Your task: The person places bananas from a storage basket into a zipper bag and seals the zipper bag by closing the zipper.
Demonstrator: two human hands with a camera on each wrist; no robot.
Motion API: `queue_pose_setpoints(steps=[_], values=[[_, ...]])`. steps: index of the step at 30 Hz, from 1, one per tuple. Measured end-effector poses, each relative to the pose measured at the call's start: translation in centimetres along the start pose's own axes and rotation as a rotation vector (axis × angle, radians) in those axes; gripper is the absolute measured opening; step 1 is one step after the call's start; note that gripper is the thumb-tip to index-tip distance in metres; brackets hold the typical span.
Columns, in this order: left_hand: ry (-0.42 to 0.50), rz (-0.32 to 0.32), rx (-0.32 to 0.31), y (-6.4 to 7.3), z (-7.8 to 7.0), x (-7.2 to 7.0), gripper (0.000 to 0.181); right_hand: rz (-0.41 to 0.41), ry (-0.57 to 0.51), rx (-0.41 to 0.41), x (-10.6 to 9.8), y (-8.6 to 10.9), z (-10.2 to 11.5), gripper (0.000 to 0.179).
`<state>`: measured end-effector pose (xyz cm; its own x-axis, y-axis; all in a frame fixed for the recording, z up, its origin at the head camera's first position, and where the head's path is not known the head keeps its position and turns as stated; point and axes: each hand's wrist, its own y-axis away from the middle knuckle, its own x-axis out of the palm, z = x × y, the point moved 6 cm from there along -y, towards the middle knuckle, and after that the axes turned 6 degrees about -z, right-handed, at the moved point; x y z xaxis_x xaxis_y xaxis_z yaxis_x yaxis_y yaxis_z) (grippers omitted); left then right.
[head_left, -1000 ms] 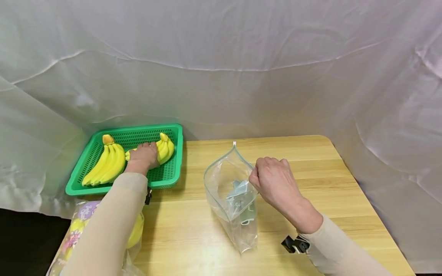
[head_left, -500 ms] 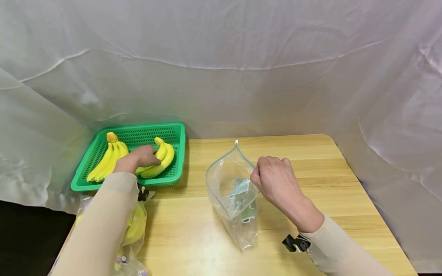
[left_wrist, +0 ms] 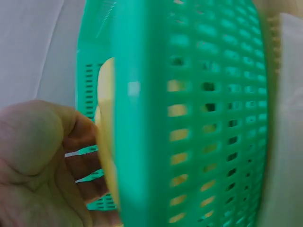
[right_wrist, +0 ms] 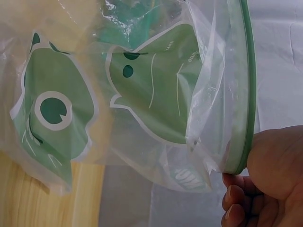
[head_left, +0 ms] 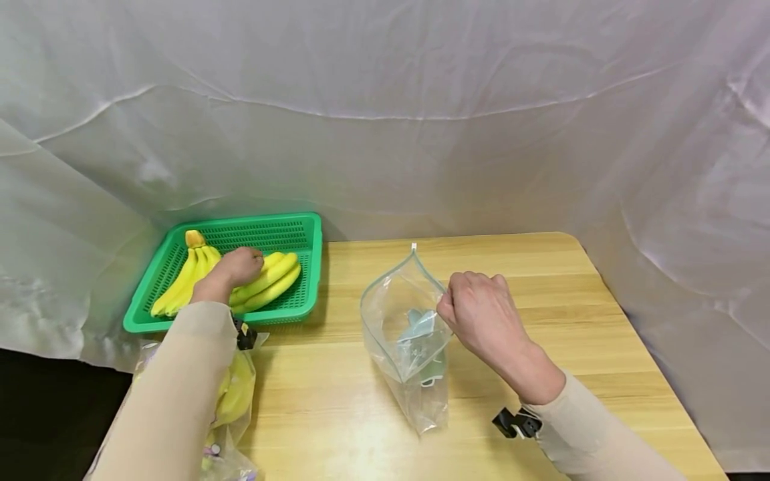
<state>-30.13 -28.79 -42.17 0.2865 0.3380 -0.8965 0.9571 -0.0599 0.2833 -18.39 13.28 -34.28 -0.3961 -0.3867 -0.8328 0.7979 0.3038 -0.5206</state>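
My left hand is inside the green basket, gripping the near-left end of a banana bunch, whose tips point right; the gripped end is hidden by the hand. In the left wrist view, thumb and fingers meet the yellow fruit behind the basket's wall. A second banana bunch lies left of that hand. My right hand pinches the rim of a clear zip bag, which stands with its mouth spread. Green animal shapes are printed on the bag.
Another clear bag with yellow fruit in it lies at the near left, partly under my left forearm. A wooden table carries everything. Pale cloth walls close off the back and sides.
The right-hand banana bunch has turned in the basket: its stem was at the far right, and now tips point right. My left hand moved slightly left. My right hand keeps its place.
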Motion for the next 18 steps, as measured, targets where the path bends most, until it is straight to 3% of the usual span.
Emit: queue_pose_setpoints(steps=[4,7,13,18], values=[[-0.050,-0.012,-0.003,-0.1,-0.8,0.8,0.083,-0.004,-0.004,-0.004,0.0,0.0,0.1,0.024],[-0.120,-0.044,-0.041,-0.1,-0.9,1.0,0.093,-0.010,-0.002,-0.013,0.0,0.0,0.3,0.024],[-0.229,-0.104,-0.090,-0.2,-1.1,1.0,0.081,-0.020,0.000,-0.019,0.0,-0.1,0.4,0.023],[-0.238,-0.096,-0.087,-0.2,-1.5,0.9,0.084,-0.014,0.000,-0.013,0.0,-0.2,0.4,0.023]])
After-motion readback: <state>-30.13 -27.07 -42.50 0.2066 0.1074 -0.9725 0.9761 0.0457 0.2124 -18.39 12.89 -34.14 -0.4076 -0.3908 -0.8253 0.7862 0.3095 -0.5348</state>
